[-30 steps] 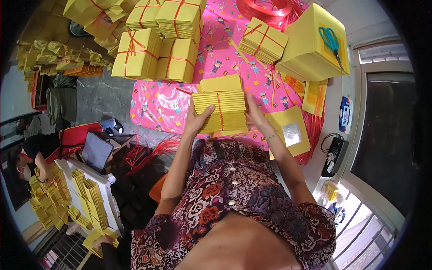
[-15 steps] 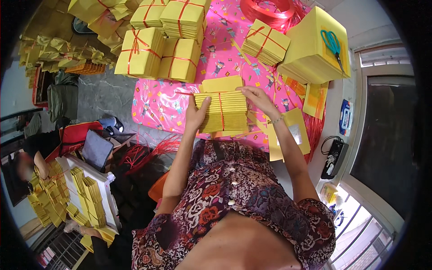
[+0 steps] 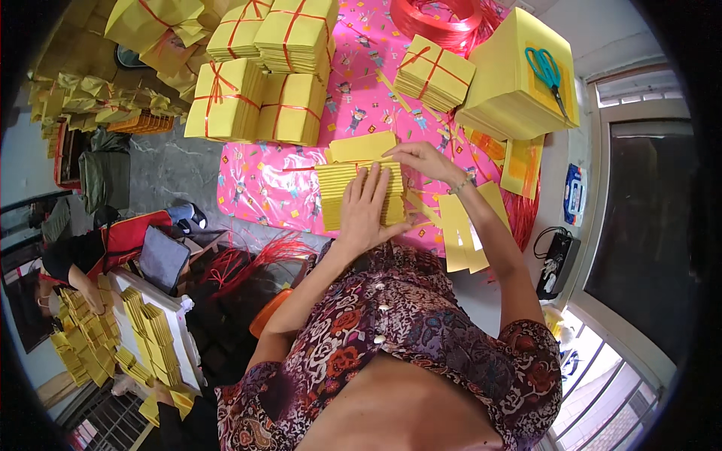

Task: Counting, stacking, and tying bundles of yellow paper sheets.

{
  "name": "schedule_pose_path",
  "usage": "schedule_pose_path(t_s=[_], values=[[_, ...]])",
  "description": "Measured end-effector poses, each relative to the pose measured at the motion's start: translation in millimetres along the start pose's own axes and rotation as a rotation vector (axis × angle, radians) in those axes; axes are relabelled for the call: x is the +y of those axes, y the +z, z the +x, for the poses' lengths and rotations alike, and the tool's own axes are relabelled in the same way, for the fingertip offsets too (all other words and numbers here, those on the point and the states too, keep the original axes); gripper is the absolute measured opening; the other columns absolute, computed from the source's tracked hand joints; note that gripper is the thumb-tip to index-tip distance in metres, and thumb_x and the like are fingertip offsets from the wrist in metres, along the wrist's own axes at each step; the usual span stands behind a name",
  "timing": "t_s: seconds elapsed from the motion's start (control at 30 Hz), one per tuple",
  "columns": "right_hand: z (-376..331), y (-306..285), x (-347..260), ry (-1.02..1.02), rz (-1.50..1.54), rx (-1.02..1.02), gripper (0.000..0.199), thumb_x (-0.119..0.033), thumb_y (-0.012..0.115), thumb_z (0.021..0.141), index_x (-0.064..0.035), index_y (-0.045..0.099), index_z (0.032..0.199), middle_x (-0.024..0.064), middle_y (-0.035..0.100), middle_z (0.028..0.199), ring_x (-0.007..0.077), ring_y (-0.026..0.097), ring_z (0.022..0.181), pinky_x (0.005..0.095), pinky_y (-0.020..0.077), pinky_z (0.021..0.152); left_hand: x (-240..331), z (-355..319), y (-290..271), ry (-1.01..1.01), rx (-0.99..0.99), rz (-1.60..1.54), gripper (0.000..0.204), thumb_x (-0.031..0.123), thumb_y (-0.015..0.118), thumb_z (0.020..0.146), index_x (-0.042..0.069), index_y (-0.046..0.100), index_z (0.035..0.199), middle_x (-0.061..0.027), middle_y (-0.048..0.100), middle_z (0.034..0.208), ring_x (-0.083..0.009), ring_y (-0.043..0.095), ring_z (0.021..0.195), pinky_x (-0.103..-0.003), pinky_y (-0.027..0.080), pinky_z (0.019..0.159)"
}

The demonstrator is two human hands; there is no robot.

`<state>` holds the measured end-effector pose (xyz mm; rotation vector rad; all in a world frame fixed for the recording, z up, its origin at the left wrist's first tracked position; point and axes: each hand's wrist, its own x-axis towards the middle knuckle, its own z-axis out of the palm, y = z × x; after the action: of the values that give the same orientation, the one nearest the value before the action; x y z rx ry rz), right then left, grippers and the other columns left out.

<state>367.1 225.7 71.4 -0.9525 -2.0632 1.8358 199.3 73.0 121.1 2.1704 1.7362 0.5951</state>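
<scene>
A bundle of folded yellow paper [image 3: 329,199] lies before me on the pink patterned table cover [image 3: 259,203], its ridged folded edges facing up. Across it rests my left hand [image 3: 364,212], open, fingers stretched flat on the ridges and thumb out to the right. My right hand [image 3: 423,159] is at the bundle's far right corner, thumb and forefinger pinched together; what they hold is too small to make out. A thin red string [image 3: 298,169] sticks out at the far left corner. Just beyond the bundle lies a flat yellow piece [image 3: 364,146].
Tied yellow bundles [image 3: 226,101] are stacked at the far left. At far right stand another tied bundle [image 3: 435,74], a red string coil [image 3: 436,22] and a tall yellow stack [image 3: 500,75] with teal scissors [image 3: 547,74] on top. Co-workers handle yellow paper [image 3: 84,331] at lower left.
My left hand has gone from gripping the bundle's left side to lying flat across its top. My right hand stays at the far right corner, fingers now pinched.
</scene>
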Motion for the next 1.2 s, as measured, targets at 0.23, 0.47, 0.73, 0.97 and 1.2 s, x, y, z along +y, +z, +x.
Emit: schedule_pose_path(t_s=[0.23, 0.47, 0.73, 0.97, 1.2], values=[[0, -3, 6, -0.051, 0.025, -0.068, 0.027, -0.020, 0.052, 0.095, -0.0006, 0.062, 0.112, 0.0048, 0.067, 0.097, 0.0086, 0.058, 0.088, 0.0250, 0.0465, 0.079, 3, 7, 1, -0.043, -0.133, 0.088, 0.115, 0.048, 0.082, 0.052, 0.003, 0.028, 0.142, -0.0156, 0.029, 0.146, -0.0364, 0.032, 0.129, -0.047, 0.027, 0.106], [1, 3, -9, 0.029, -0.187, 0.041, 0.022, -0.019, 0.053, 0.093, -0.0007, 0.061, 0.104, 0.0113, 0.066, 0.090, 0.0150, 0.062, 0.082, 0.0287, 0.0484, 0.073, -3, 10, 0, -0.049, -0.136, -0.045, 0.114, 0.040, 0.084, 0.051, 0.003, 0.026, 0.142, -0.0163, 0.029, 0.145, -0.0347, 0.027, 0.134, -0.047, 0.020, 0.111], [-5, -3, -2, -0.092, -0.115, 0.007, 0.022, -0.012, 0.052, 0.092, -0.0016, 0.059, 0.111, 0.0115, 0.065, 0.095, 0.0173, 0.063, 0.089, 0.0305, 0.0488, 0.080, -3, 11, -3, -0.050, -0.156, -0.034, 0.114, 0.040, 0.084, 0.050, 0.004, 0.026, 0.142, -0.0140, 0.030, 0.145, -0.0334, 0.025, 0.135, -0.046, 0.020, 0.112], [-2, 9, 9, -0.137, -0.093, 0.066, 0.019, -0.007, 0.051, 0.091, -0.0016, 0.059, 0.107, 0.0119, 0.065, 0.093, 0.0199, 0.063, 0.087, 0.0310, 0.0486, 0.077, -2, 9, -3, -0.052, -0.171, -0.004, 0.113, 0.041, 0.082, 0.052, 0.004, 0.026, 0.142, -0.0124, 0.030, 0.145, -0.0328, 0.026, 0.134, -0.046, 0.019, 0.112], [-11, 32, 0, -0.170, -0.225, 0.299, 0.016, 0.001, 0.045, 0.088, -0.0011, 0.055, 0.101, 0.0164, 0.061, 0.089, 0.0304, 0.062, 0.083, 0.0369, 0.0494, 0.072, 0, 10, -3, -0.051, -0.192, 0.047, 0.107, 0.047, 0.075, 0.061, 0.000, 0.023, 0.143, -0.0155, 0.029, 0.145, -0.0339, 0.025, 0.135, -0.045, 0.019, 0.112]])
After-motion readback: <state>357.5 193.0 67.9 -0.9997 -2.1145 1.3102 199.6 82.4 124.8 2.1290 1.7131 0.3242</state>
